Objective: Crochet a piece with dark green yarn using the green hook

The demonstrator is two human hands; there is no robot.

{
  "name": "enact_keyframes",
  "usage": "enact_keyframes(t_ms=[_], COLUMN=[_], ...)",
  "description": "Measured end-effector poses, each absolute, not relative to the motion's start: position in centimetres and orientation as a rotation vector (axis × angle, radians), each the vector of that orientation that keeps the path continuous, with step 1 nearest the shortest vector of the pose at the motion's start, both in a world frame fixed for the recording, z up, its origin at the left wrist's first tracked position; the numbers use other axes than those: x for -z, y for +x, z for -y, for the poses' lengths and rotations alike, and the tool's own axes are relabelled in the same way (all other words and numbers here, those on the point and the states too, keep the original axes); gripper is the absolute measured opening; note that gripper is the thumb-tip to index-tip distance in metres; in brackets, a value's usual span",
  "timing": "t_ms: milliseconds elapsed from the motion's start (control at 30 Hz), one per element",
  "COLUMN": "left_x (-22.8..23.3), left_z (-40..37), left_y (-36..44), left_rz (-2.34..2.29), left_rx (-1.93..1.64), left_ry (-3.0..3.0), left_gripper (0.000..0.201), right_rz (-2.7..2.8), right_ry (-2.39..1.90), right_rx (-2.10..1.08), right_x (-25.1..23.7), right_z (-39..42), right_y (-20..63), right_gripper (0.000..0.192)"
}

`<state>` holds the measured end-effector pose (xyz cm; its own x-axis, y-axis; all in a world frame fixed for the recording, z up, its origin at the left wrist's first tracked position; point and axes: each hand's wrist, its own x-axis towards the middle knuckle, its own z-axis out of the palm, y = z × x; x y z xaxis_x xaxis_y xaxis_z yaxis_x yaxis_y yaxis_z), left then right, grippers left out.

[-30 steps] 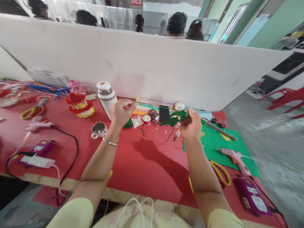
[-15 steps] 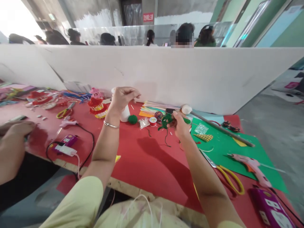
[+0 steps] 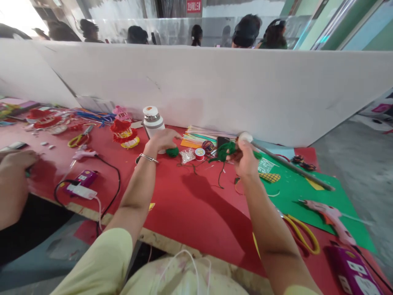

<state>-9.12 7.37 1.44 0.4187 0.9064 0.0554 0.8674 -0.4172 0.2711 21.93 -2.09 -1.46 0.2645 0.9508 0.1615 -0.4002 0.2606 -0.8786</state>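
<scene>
My right hand (image 3: 247, 160) is raised over the red table (image 3: 190, 205) and grips a green fuzzy craft piece (image 3: 225, 150) with a dark strand dangling from it. My left hand (image 3: 162, 140) has its fingers curled, low over the table next to a small green ball (image 3: 172, 152) and a white flask (image 3: 152, 121). I cannot see whether it pinches a thread. A silver bracelet (image 3: 147, 157) is on that wrist.
A bag of beads (image 3: 187, 156), thread spools (image 3: 200, 153), coloured paper (image 3: 199, 137), a long rod (image 3: 294, 167), green felt (image 3: 307, 192), a pink glue gun (image 3: 330, 217), yellow scissors (image 3: 302, 235). A red lantern craft (image 3: 124, 133) and another person's hand (image 3: 12, 180) on the left. White partition (image 3: 215, 86) behind.
My left hand dropped from in front of the flask down to the table by the green ball. The right hand stayed with the green piece. The view shifted slightly.
</scene>
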Motion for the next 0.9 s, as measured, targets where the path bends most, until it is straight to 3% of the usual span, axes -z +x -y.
enact_keyframes(t_ms=[167, 333, 433, 500, 700, 800, 900], left_x=[1.9, 1.5, -0.4, -1.8, -4.3, -3.9, -2.6], left_z=[-9.0, -10.0, -9.5, -9.0, -8.8, -9.5, -10.1], left_y=[-9.6, -8.0, -7.2, -7.5, -10.7, -10.9, -9.8], left_rz=[-1.608, -1.596, -1.373, -0.958, -0.769, -1.137, -1.389], left_rx=[-0.115, -0.300, -0.651, -1.169, -1.958, -1.576, -0.888], left_ry=[2.378, 2.298, 2.198, 1.879, 1.564, 1.869, 2.165], left_gripper=[0.052, 0.040, 0.037, 0.039, 0.052, 0.045, 0.016], right_rz=[0.685, 0.680, 0.712, 0.727, 0.754, 0.762, 0.773], right_ry=[-0.749, -0.769, -0.779, -0.787, -0.795, -0.796, -0.807], right_rx=[-1.002, -1.020, -1.058, -1.063, -1.083, -1.087, -1.110], right_x=[-0.4, -0.5, -0.2, 0.0, 0.7, 1.0, 0.9], right_z=[2.7, 2.8, 2.7, 2.6, 2.2, 2.1, 2.3], right_y=[23.1, 23.0, 22.9, 23.0, 23.0, 22.4, 21.9], right_gripper=[0.035, 0.035, 0.036, 0.036, 0.034, 0.033, 0.034])
